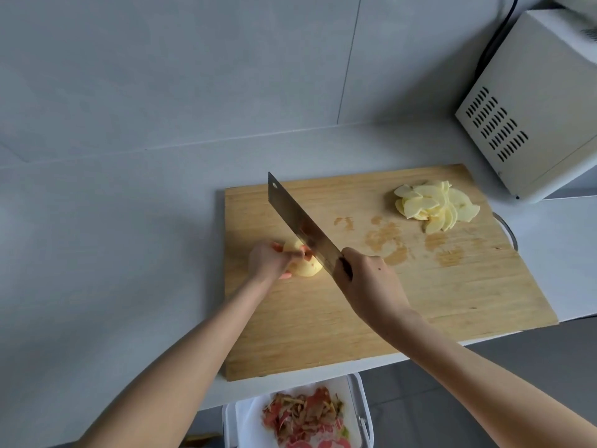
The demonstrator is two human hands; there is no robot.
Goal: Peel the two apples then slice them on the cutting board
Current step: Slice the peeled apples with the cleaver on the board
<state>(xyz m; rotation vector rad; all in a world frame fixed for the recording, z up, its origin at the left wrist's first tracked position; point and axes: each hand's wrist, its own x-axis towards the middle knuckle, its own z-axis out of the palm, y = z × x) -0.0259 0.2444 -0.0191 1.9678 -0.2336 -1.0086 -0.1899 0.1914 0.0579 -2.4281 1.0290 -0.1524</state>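
Observation:
A peeled pale yellow apple (305, 268) with a small patch of red skin sits at the left edge of the wooden cutting board (452, 295). My left hand (269, 261) grips it from the left, fingers curled over its top. My right hand (366, 279) holds the dark handle of a cleaver (298, 221). The broad steel blade slants up and to the left, its lower part against the apple's right side. A heap of thin apple slices (436, 205) lies at the board's far right corner.
A white bin (357, 412) below the counter's front edge holds red and yellow apple peels (305, 415). A cream microwave (536, 101) with a vented side stands at the back right, just beyond the board. Grey counter (113, 237) stretches to the left.

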